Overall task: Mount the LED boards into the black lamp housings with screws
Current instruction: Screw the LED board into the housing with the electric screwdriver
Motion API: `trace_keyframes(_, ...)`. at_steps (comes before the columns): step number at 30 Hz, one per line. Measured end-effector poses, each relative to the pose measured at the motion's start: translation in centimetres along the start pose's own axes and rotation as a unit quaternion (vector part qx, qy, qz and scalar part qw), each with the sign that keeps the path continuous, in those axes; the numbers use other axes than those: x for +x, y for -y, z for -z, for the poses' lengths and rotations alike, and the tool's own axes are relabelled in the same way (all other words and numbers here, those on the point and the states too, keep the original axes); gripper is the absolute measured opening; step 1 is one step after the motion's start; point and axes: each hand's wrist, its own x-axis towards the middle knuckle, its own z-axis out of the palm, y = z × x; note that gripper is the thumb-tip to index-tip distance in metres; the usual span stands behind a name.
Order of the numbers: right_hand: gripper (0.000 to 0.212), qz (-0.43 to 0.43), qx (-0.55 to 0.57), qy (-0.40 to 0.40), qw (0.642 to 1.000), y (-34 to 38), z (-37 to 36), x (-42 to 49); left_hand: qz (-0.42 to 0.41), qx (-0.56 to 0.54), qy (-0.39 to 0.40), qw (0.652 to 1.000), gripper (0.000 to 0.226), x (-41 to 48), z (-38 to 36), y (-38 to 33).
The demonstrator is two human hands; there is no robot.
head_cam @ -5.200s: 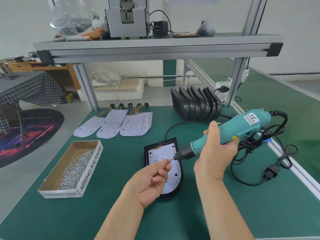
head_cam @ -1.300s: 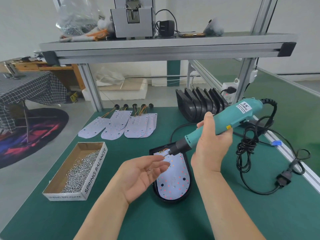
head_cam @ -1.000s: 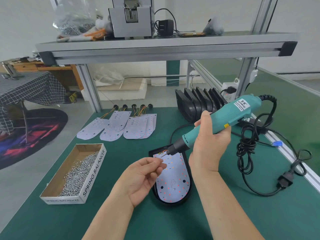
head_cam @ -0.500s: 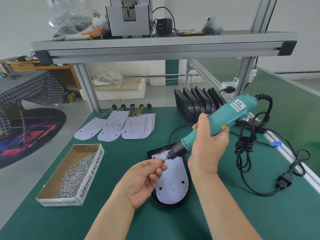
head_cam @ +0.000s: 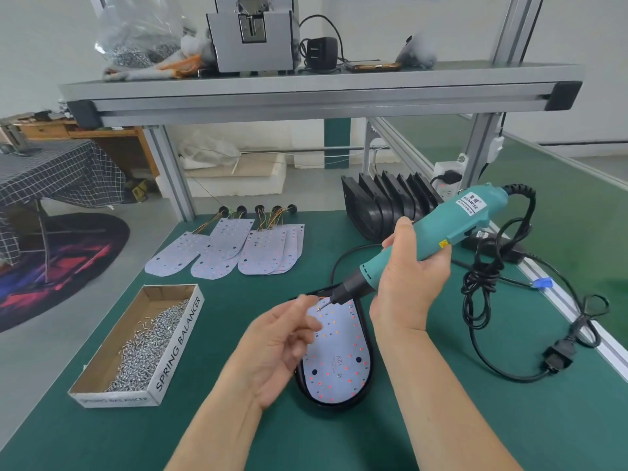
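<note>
left hand shifted, blurred, beside screwdriver tip.

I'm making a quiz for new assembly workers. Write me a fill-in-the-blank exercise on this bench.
1. The hand gripping the teal electric screwdriver is the person's ____ one.
2. The cardboard box holding the screws is printed SPRING ____.
3. The LED board lying in the black housing is marked ____.
Missing words: right; BALANCER; 12V.
</note>
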Motion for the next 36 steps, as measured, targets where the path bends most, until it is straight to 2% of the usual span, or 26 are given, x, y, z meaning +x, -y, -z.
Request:
trace_keyframes(2, 0.015, 0.014, 0.000, 0.000, 1.000, 0.2, -0.3, 0.7, -0.009, 0.149, -0.116, 0.982, 0.053, 1.1, 1.6, -0.6)
trace_keyframes(3, 0.015, 0.021, -0.002, 0.002, 1.000, 0.2, -0.4, 1.0, -0.006, 0.250, -0.166, 0.954, 0.052, 1.6, 2.2, -0.7)
trace_keyframes(4, 0.016, 0.028, -0.004, 0.005, 1.000, 0.1, -0.5, 1.3, 0.006, 0.332, -0.181, 0.926, 0.049, 1.9, 2.6, -0.7)
trace_keyframes(5, 0.016, 0.036, -0.006, 0.008, 0.999, 0.0, -0.6, 1.5, 0.023, 0.383, -0.168, 0.908, 0.051, 2.1, 2.5, -0.5)
trace_keyframes(8, 0.015, 0.055, -0.019, 0.020, 0.998, -0.9, -0.9, 1.8, 0.046, 0.431, -0.118, 0.894, 0.068, 3.6, 1.3, 0.7)
trace_keyframes(10, 0.017, 0.068, -0.038, 0.038, 0.996, -1.7, -1.0, 1.9, 0.059, 0.414, -0.108, 0.902, 0.053, 4.7, 0.6, 1.4)
trace_keyframes(13, 0.020, 0.095, -0.074, 0.072, 0.990, -2.8, -0.9, 2.2, 0.091, 0.327, -0.077, 0.937, 0.022, 5.2, -0.8, 1.8)
trace_keyframes(15, 0.020, 0.116, -0.098, 0.087, 0.985, -3.4, -0.9, 2.2, 0.096, 0.296, -0.057, 0.948, 0.011, 5.0, -1.6, 2.0)
trace_keyframes(23, 0.020, 0.147, -0.160, 0.140, 0.966, -5.7, -0.8, 0.9, 0.092, 0.275, -0.058, 0.955, 0.013, 5.3, -1.5, 2.6)
trace_keyframes(36, 0.026, 0.172, -0.190, 0.171, 0.951, -6.1, -1.4, 0.5, 0.082, 0.264, -0.034, 0.960, 0.013, 6.1, -1.0, 3.3)
